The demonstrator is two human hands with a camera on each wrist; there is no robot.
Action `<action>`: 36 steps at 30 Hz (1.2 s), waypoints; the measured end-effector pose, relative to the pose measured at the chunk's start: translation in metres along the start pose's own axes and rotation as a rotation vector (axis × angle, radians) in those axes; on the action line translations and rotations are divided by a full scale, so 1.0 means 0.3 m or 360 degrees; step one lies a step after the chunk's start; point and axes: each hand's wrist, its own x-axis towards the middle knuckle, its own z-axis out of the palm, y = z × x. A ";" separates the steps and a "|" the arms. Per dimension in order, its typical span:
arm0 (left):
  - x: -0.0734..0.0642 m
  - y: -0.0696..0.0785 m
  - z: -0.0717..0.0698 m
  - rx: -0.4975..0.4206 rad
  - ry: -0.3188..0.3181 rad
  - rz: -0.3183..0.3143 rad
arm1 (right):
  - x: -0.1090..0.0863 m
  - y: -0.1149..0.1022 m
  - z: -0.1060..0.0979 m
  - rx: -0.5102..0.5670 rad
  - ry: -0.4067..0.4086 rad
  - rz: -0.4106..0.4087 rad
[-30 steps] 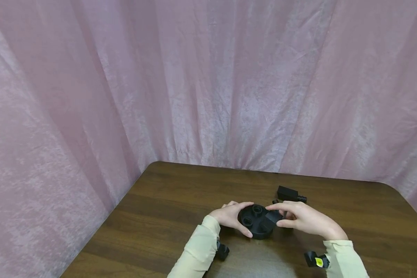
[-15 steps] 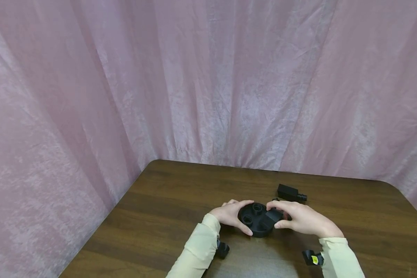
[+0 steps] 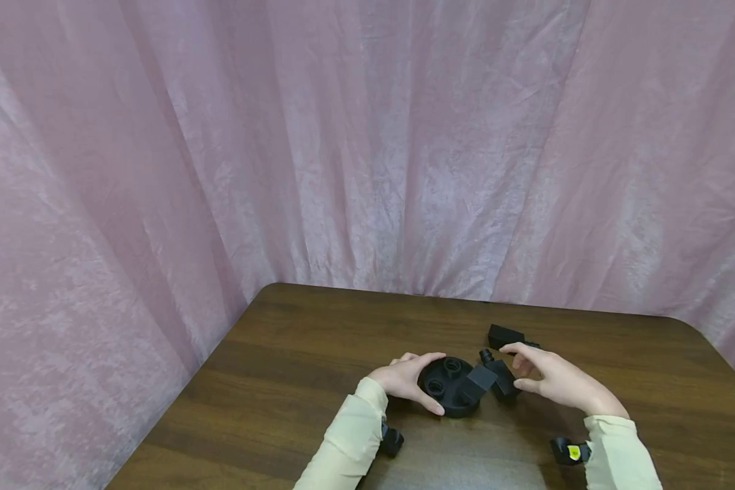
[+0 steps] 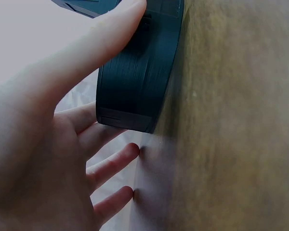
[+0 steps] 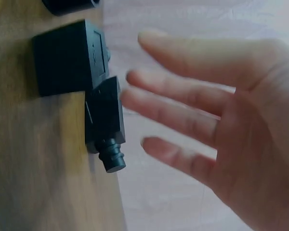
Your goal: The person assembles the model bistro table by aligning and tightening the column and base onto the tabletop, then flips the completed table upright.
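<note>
A round black base [image 3: 431, 401] with ring-shaped sockets lies on the table in the head view. My left hand [image 3: 407, 381] grips its rim, thumb on the near side and fingers on the far side; the left wrist view shows the thumb against the base's side wall [image 4: 132, 86]. One black block [image 3: 480, 381] stands up from the base's right part. Just right of it lies a second black block [image 3: 503, 381] with a ridged round stub. My right hand [image 3: 551, 378] hovers beside this block, fingers loosely bent and holding nothing.
A third black block [image 3: 505, 335] with a ridged stub [image 5: 111, 156] lies farther back, partly behind the right hand. The brown wooden table [image 3: 318, 354] ends at a pink curtain [image 3: 367, 170] at the back and left.
My right hand has drawn away to the right from the blocks, uncovering the second block and its stub. The left hand keeps its grip on the base.
</note>
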 end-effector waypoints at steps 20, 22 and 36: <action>-0.006 0.003 0.001 -0.0019 -0.0064 -0.0013 | 0.052 0.017 0.085 -0.0061 -0.0071 0.0264; -0.007 0.006 0.003 -0.0009 -0.0049 -0.0012 | 0.052 0.014 0.079 -0.0060 -0.0014 0.0270; -0.004 0.003 0.007 -0.0196 0.0036 -0.0015 | 0.071 -0.018 0.060 -0.0134 0.0576 0.0113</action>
